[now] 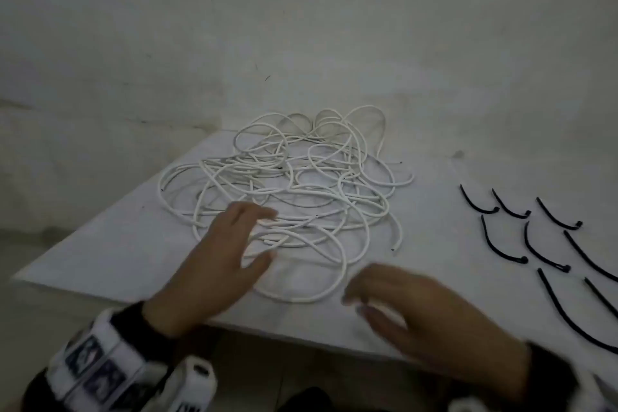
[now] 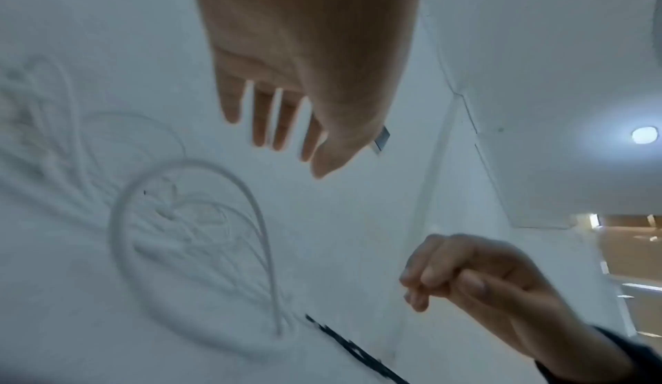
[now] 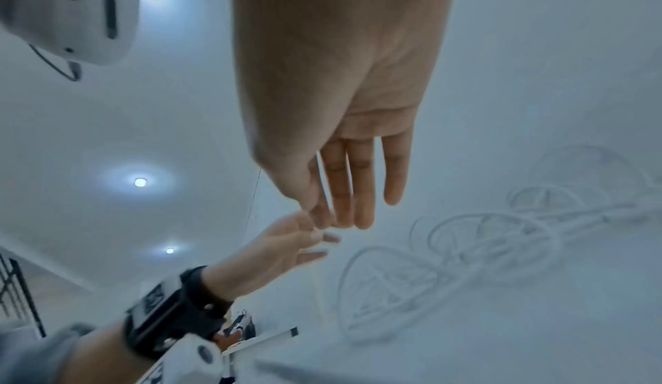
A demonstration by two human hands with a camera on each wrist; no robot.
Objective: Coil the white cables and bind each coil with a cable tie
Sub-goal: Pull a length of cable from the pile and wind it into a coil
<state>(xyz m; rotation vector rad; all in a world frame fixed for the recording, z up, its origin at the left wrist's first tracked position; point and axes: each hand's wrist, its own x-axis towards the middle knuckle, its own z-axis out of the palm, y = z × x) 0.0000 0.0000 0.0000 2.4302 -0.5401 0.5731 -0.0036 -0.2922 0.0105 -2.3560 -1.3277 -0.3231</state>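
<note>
A loose tangle of white cables (image 1: 294, 184) lies in the middle of the white table (image 1: 117, 254). My left hand (image 1: 267, 234) hovers over the tangle's near left part with fingers spread and straight, holding nothing. My right hand (image 1: 354, 303) is blurred near the table's front edge, just right of the nearest cable loop, and is empty. In the left wrist view the left hand (image 2: 290, 155) is above a cable loop (image 2: 193, 234). In the right wrist view the right hand (image 3: 340, 214) has straight fingers above the cables (image 3: 465, 254).
Several black cable ties (image 1: 535, 237) lie spread out at the table's right side, apart from the tangle. A pale wall stands right behind the table. The table's front edge runs just under my wrists, with floor below.
</note>
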